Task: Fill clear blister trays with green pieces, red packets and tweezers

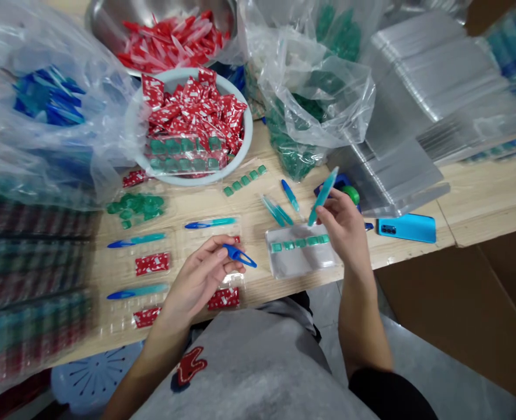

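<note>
My left hand [200, 275] is closed around a small blue plastic clip [239, 255], pinched between thumb and fingers over the table's front edge. My right hand [344, 227] pinches a teal translucent cap [323, 195] and holds it tilted upward. Just left of and below that hand lies a clear blister tray [299, 256] with a row of small green pieces. Two more teal caps [277, 211] and a blue-teal piece [290, 195] lie on the wood beyond the tray.
Filled trays with blue-teal tools [136, 240] and red packets [153, 263] lie left. A pale bowl [244, 146] of red packets, a steel bowl [109, 23], bags of blue [48, 99] and green [310, 111] parts stand behind. Clear tray stacks [436, 81] and a blue phone [407, 227] are right.
</note>
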{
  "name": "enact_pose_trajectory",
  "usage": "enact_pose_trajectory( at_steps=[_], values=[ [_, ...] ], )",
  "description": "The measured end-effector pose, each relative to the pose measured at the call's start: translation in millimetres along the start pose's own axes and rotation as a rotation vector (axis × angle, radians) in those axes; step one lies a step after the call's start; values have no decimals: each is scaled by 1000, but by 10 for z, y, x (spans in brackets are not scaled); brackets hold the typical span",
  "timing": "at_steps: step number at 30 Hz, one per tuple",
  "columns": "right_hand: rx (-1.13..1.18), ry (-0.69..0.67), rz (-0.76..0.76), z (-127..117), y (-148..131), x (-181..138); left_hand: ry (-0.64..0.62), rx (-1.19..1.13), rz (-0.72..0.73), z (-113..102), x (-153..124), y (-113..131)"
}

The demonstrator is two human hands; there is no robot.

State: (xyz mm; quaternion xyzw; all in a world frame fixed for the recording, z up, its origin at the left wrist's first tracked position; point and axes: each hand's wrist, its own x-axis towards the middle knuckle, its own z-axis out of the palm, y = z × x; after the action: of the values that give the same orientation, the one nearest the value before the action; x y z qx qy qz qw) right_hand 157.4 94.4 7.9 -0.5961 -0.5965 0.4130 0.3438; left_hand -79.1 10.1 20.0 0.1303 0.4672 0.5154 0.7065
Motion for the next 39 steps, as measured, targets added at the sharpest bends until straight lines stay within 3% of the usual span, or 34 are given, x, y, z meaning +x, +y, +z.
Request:
enact_pose_trajectory(
  at_steps=[3, 5, 13, 18, 21, 24, 27, 29, 35, 39],
  values=[
    [-689, -125, 79, -42, 30, 236, 10, 1, 2, -14, 8, -14],
    [-909, -201, 117, 6, 1, 358, 10, -4, -3, -25, 10, -26],
    [-995, -304, 133, 454, 64, 643, 10, -28, -23, -26, -2, -26],
    [-994, -276, 139, 421, 34, 685, -52, -149, -116, 4, -26, 55],
    [-882, -192, 72, 280, -37, 605, -86, -204, -137, 41, -73, 105],
    [-441, -116, -41, 165, -121, 414, -142, -214, -141, 107, -145, 149],
    [79, -231, -68, 130, -242, 140, -173, -219, -141, 190, -230, 193],
    [273, -313, -31, 141, -334, -40, -182, -234, -146, 235, -284, 218],
    [404, -448, 24, 164, -513, -356, -280, -259, -144, 304, -418, 268],
    [412, -503, 21, 151, -567, -429, -280, -245, -162, 338, -466, 289]
  ],
)
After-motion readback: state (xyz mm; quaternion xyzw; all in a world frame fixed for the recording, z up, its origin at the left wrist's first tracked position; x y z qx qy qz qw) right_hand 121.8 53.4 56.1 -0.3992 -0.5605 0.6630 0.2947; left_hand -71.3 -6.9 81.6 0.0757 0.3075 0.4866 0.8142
